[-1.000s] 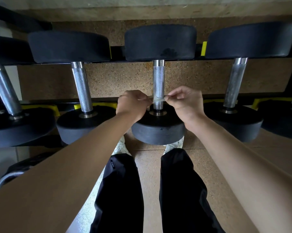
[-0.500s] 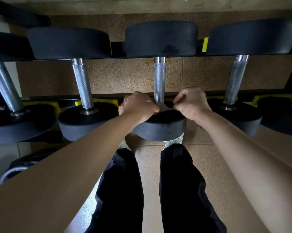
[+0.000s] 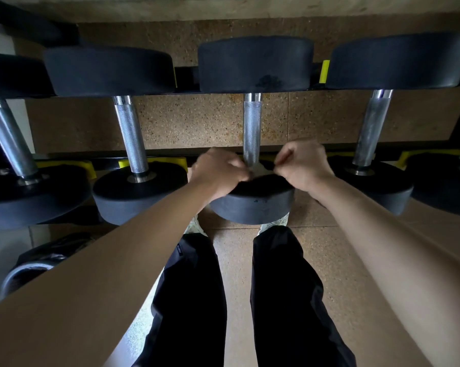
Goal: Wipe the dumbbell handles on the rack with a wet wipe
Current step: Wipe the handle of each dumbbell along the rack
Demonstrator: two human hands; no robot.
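Dumbbell handles of knurled silver metal stand in a row on a black steel rack with yellow pads (image 3: 176, 162), each running between two round black rubber heads. The head view looks down on them, and the centre handle (image 3: 252, 128) is the one being worked on. Both hands meet at its near end, just above the near black head (image 3: 252, 206) of that dumbbell.

The left hand (image 3: 218, 173) sits just left of the handle with its fingers curled into a loose fist, thumb and fingertips pinching one end of a thin pale wet wipe (image 3: 261, 169). The right hand (image 3: 304, 165) sits just right of the handle, fingers curled in the same way and pinching the other end. The wipe shows only as a small pale strip between the two hands, touching the foot of the handle; both hands are blurred, and whether the strip passes round the back of the bar cannot be told.

Neighbouring handles lie to the left (image 3: 131, 133) and to the right (image 3: 370, 128), untouched and well apart from the hands. Beneath the rack is a brown speckled floor (image 3: 197, 120). Lower down, two legs in black trousers (image 3: 192, 300) stand in front of the rack, with pale shoes (image 3: 194, 229) peeking out under the near head
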